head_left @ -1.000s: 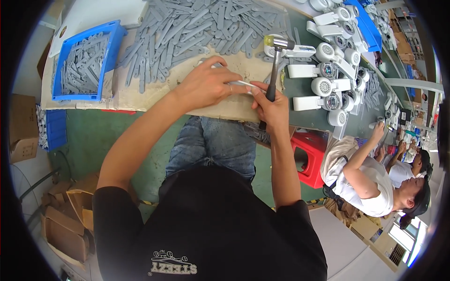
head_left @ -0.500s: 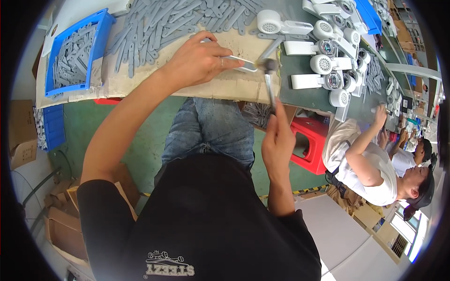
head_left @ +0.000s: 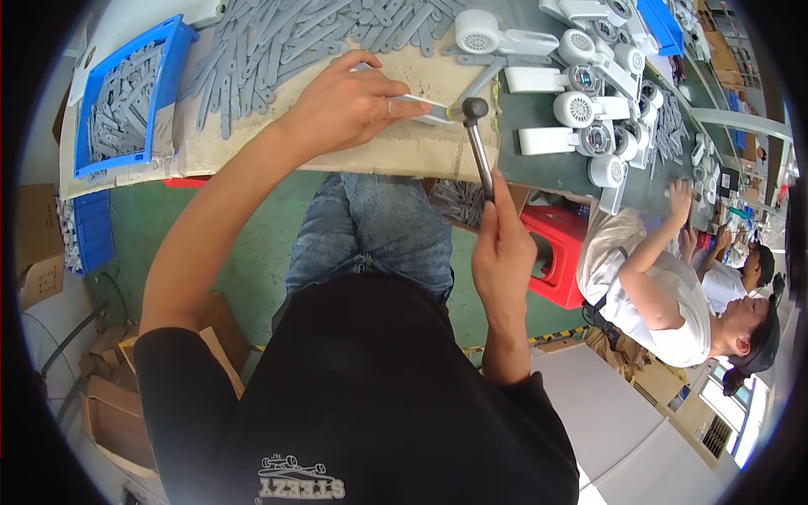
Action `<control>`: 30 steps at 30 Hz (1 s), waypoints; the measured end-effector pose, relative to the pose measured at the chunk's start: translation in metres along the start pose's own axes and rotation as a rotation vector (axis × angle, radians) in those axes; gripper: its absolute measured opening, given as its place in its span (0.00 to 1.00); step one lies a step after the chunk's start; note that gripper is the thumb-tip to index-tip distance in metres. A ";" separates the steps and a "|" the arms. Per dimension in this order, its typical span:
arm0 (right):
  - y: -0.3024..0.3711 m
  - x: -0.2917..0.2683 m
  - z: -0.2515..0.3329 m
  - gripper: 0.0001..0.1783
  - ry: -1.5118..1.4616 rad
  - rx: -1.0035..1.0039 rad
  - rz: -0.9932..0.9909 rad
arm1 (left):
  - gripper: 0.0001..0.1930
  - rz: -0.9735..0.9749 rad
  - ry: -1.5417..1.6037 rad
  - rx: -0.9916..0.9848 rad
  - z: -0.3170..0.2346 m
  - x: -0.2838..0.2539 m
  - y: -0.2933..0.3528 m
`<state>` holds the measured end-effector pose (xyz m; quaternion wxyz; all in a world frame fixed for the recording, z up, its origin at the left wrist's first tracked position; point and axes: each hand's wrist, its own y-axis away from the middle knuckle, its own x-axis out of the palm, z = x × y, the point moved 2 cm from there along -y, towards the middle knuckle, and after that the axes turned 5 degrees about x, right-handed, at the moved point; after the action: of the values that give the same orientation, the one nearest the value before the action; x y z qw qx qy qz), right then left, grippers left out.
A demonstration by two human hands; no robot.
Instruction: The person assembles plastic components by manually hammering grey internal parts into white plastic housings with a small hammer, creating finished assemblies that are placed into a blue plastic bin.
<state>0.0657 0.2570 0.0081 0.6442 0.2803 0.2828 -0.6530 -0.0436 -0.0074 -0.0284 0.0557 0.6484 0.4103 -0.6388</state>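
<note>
My right hand [head_left: 503, 252] is closed round the handle of a small hammer [head_left: 480, 151], whose dark, round-ended head is up at the end of the part my left hand holds. My left hand [head_left: 358, 101] grips a long white and grey plastic part [head_left: 436, 114] from above, over the cardboard-covered table. The fingers cover much of that part, so its full shape is hidden. Beyond the left hand lies a wide heap of flat grey plastic strips [head_left: 290, 42]. One loose grey strip [head_left: 484, 77] lies just beyond the hammer head.
A blue bin [head_left: 154, 101] of grey strips stands on the left. To the right, several white handheld fan bodies [head_left: 576, 109] crowd the green tabletop [head_left: 526, 172]. A red stool [head_left: 555, 252] is below, and a person in a white shirt [head_left: 665, 311] works alongside.
The hammer head, blurred before, is now sharp and slightly higher and further left in view. My left hand still holds the part. The whole view has shifted a little.
</note>
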 end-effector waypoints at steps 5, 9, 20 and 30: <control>-0.005 0.014 0.001 0.24 0.060 0.071 0.105 | 0.17 -0.006 -0.003 0.002 -0.001 0.000 0.000; 0.006 0.002 0.000 0.25 -0.129 0.001 -0.020 | 0.17 -0.006 -0.002 0.004 0.001 0.000 0.000; 0.000 -0.001 0.000 0.25 0.070 0.072 0.080 | 0.18 0.003 -0.023 0.000 0.006 0.000 -0.001; -0.005 -0.003 -0.023 0.24 -0.197 0.156 0.111 | 0.11 0.125 0.039 0.031 -0.010 -0.011 -0.039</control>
<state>0.0606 0.2757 -0.0057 0.6802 0.2795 0.1504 -0.6607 -0.0581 0.0188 0.0012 0.0774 0.6861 0.3600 -0.6275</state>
